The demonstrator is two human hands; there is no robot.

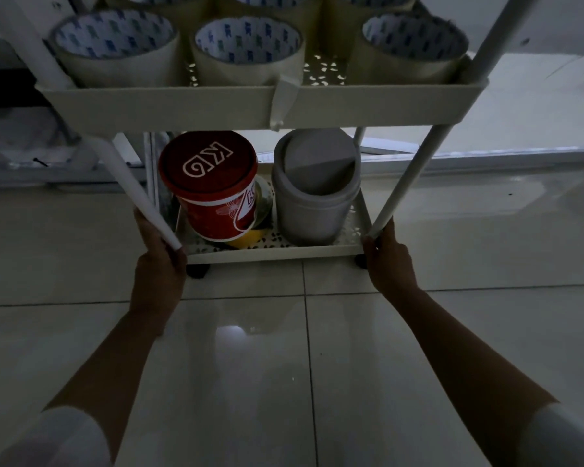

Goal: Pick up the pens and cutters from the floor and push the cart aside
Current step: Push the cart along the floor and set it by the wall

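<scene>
A white tiered cart stands on the tiled floor right in front of me. My left hand grips the base of the cart's near left post, down at the bottom shelf. My right hand grips the base of the near right post. The upper tray carries several large rolls of tape. On the bottom shelf sit a red tub marked KD and a grey lidded bin. No pens or cutters show in this view.
Glossy floor tiles spread between me and the cart. A black caster shows under the cart's near left corner. A yellow tape roll lies under the red tub. Pale furniture stands at the far left, a white wall base at the right.
</scene>
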